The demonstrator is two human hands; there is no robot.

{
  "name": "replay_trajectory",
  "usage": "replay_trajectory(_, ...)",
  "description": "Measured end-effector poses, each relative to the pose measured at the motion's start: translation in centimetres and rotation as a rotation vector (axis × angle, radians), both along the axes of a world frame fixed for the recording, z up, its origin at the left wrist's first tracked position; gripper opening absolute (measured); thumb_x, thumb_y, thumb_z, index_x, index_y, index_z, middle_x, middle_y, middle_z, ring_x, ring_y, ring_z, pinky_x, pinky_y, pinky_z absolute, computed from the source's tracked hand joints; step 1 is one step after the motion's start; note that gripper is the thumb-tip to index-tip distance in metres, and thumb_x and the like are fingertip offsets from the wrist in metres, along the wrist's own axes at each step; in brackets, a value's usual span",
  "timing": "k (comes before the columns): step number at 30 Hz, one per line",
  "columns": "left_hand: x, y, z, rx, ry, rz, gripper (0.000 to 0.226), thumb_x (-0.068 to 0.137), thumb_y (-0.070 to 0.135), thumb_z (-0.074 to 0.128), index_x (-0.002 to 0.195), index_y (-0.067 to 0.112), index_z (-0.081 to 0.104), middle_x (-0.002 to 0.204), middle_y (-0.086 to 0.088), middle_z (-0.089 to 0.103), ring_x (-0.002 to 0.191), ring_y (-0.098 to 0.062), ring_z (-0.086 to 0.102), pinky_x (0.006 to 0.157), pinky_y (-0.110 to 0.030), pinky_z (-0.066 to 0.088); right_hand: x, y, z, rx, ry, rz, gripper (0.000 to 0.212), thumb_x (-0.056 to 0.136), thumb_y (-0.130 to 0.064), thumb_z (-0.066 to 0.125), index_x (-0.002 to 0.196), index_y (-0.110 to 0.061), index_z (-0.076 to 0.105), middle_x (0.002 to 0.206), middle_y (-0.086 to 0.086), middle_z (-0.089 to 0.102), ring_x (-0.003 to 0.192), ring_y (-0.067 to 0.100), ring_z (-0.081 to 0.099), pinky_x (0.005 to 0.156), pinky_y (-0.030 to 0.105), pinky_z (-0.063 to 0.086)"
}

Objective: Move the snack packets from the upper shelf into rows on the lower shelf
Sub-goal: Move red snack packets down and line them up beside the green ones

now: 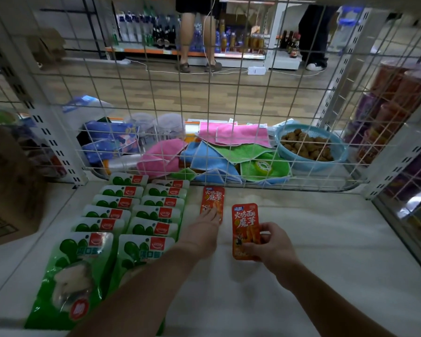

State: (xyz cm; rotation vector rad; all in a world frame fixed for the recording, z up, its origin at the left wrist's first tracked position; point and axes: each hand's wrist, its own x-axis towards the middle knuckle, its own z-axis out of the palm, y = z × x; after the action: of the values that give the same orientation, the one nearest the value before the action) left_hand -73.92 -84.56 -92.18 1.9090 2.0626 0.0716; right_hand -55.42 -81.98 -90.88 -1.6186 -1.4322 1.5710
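Right hand [272, 246] pinches the near orange packet [244, 224], long axis front-to-back, just right of and nearer than the far orange packet [213, 198], which the left hand [202, 229] presses with straight fingers onto the shelf [314, 234].

White wire grid panel [253, 105] stood at the shelf's back. Behind it:
- heap of pink, green and blue microfibre cloths [231, 152]
- yellow-green tape roll [263, 166] lying on the cloths
- round blue plastic basket [311, 167] holding brown nuts [306, 145]
- two clear plastic jars [169, 126]

Brown cardboard box [7, 190] sat at left. A person's bare legs [187, 37] stood by the far bottle shelf [241, 42].
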Motion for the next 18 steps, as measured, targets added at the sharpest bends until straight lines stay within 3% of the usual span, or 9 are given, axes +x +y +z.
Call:
replay_trajectory(13, -0.4, 0.7, -0.2, -0.055, -0.009, 0.057, 0.075, 0.095, -0.001, 0.043, 0.159, 0.01, 0.006, 0.168, -0.007, -0.005, 0.154, -0.023, 0.0, 0.126, -0.035, 0.007, -0.2, -0.3, -0.8, -0.011, 0.003, 0.005, 0.049, 0.079, 0.002, 0.08, 0.117, -0.012, 0.052, 0.104, 0.01, 0.07, 0.089, 0.019, 0.071, 0.06, 0.023, 0.056)
replay_trajectory(18, -0.8, -1.1, 2.0, 0.07, -0.094, 0.062, 0.062, 0.104, 0.008, 0.038, 0.159, 0.012, 0.011, 0.168, -0.001, -0.001, 0.154, -0.017, 0.002, 0.121, -0.027, 0.002, -2.0, -0.3, -0.3, -0.008, 0.021, 0.006, 0.051, 0.077, 0.004, 0.08, 0.115, -0.013, 0.051, 0.105, 0.011, 0.069, 0.089, 0.018, 0.07, 0.063, 0.025, 0.056)
